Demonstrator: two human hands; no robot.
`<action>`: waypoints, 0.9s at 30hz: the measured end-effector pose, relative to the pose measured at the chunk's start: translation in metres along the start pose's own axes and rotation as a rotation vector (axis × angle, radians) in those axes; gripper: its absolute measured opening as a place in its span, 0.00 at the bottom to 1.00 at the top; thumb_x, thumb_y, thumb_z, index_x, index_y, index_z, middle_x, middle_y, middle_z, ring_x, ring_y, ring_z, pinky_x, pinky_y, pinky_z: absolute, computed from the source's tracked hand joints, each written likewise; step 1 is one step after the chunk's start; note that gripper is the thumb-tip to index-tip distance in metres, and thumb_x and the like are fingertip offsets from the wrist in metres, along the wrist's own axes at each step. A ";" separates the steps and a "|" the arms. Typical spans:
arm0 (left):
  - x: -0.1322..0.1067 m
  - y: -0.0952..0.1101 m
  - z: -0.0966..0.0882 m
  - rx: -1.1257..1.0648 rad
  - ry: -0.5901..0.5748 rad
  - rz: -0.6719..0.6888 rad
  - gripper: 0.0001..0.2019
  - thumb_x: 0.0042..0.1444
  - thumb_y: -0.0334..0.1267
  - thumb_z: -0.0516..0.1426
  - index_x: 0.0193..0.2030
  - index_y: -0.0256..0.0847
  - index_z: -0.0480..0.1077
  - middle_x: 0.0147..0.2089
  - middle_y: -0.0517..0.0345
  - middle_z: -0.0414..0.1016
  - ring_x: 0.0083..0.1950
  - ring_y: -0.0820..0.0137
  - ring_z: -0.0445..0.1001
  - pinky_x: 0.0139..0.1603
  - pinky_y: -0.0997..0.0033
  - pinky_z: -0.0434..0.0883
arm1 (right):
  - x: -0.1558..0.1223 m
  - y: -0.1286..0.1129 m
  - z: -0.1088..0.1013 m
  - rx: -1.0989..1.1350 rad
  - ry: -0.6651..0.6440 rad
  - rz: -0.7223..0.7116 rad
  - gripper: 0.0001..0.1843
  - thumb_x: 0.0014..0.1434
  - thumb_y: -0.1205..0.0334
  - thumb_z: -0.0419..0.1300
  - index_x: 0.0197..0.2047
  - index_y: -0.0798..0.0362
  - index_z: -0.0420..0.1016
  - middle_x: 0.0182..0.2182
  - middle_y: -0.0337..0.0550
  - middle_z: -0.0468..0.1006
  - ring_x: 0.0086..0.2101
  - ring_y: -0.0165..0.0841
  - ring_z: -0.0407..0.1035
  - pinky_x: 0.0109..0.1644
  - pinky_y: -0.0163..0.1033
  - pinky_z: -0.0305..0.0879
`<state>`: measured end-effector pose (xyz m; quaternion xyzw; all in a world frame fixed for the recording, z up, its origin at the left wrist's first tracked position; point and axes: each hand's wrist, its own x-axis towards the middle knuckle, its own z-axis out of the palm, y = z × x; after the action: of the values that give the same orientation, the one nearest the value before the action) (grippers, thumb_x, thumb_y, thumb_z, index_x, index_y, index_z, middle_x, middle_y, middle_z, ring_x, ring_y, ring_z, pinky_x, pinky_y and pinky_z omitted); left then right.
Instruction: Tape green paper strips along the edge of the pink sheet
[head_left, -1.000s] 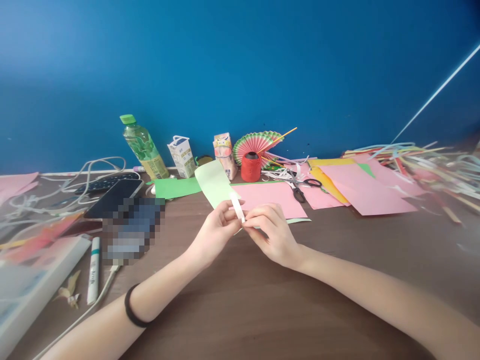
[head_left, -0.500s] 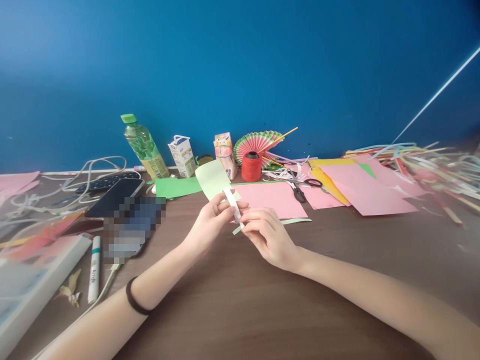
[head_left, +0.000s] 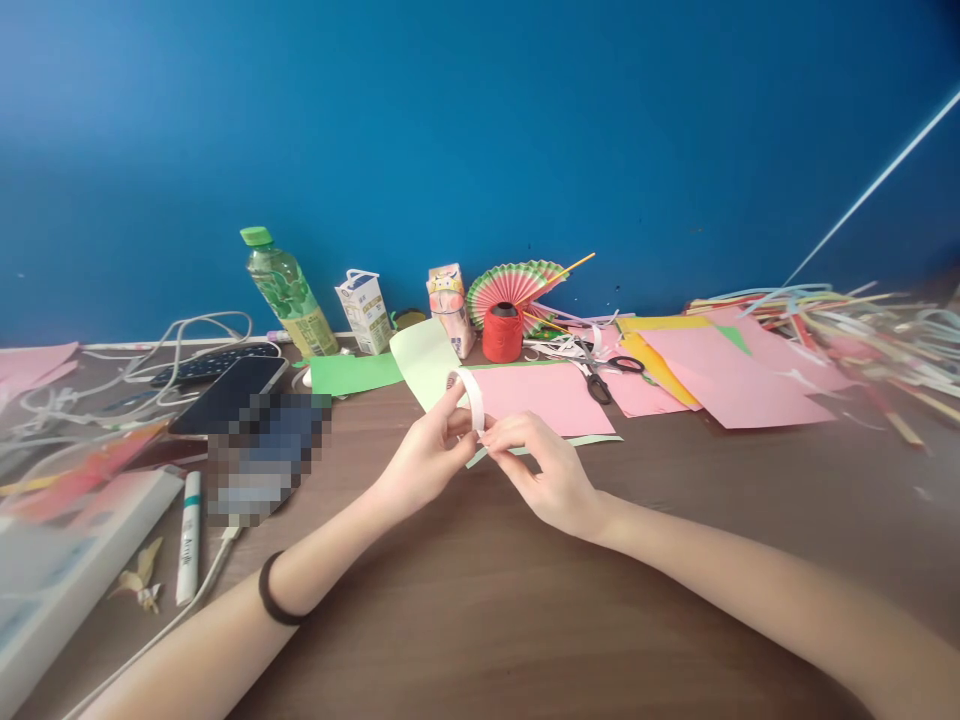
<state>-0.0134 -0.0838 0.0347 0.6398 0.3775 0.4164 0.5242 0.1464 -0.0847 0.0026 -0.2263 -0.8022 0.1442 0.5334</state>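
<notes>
Near the middle of the desk, my left hand (head_left: 431, 445) has its fingers closed round a narrow white tape roll (head_left: 475, 400), with the index finger inside the ring. My right hand (head_left: 536, 465) pinches at the roll's lower edge, where its thumb and index fingertips meet. Whether a tape end is between those fingertips is too small to tell. Just behind the hands lie a pale green paper sheet (head_left: 424, 355), a pink sheet (head_left: 551, 395) and a thin pale green strip (head_left: 592, 440).
Scissors (head_left: 598, 385) lie among paper scraps to the right, beside stacked pink paper (head_left: 739, 375). Along the wall stand a bottle (head_left: 289, 290), cartons, a red thread spool (head_left: 502, 333) and a paper fan (head_left: 510, 285). Phones, cables and a marker (head_left: 189, 540) occupy the left.
The tape roll has turned from nearly edge-on so its ring shape shows more. Both hands stay close together, with the left fingers shifted slightly around the roll.
</notes>
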 end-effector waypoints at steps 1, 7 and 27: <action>-0.001 0.000 0.001 0.029 0.005 -0.002 0.29 0.53 0.33 0.53 0.62 0.40 0.51 0.42 0.54 0.74 0.43 0.68 0.71 0.45 0.69 0.66 | 0.000 0.000 0.000 -0.003 -0.002 -0.013 0.09 0.58 0.75 0.51 0.37 0.51 0.63 0.32 0.42 0.72 0.38 0.33 0.68 0.42 0.44 0.68; -0.001 -0.002 0.002 0.016 0.007 0.006 0.27 0.55 0.36 0.53 0.61 0.38 0.52 0.41 0.53 0.74 0.39 0.71 0.71 0.40 0.71 0.67 | 0.001 -0.003 -0.001 -0.025 -0.014 -0.089 0.09 0.58 0.75 0.51 0.37 0.50 0.64 0.31 0.42 0.72 0.37 0.32 0.68 0.41 0.43 0.68; 0.003 -0.018 -0.004 -0.100 -0.038 0.026 0.37 0.52 0.29 0.54 0.66 0.41 0.39 0.49 0.50 0.70 0.47 0.68 0.69 0.49 0.65 0.64 | 0.001 -0.004 -0.001 0.132 -0.015 0.052 0.09 0.57 0.74 0.51 0.37 0.49 0.63 0.33 0.42 0.71 0.39 0.33 0.68 0.44 0.45 0.67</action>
<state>-0.0167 -0.0762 0.0178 0.6252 0.3379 0.4295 0.5572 0.1465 -0.0875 0.0054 -0.2101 -0.7887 0.2123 0.5373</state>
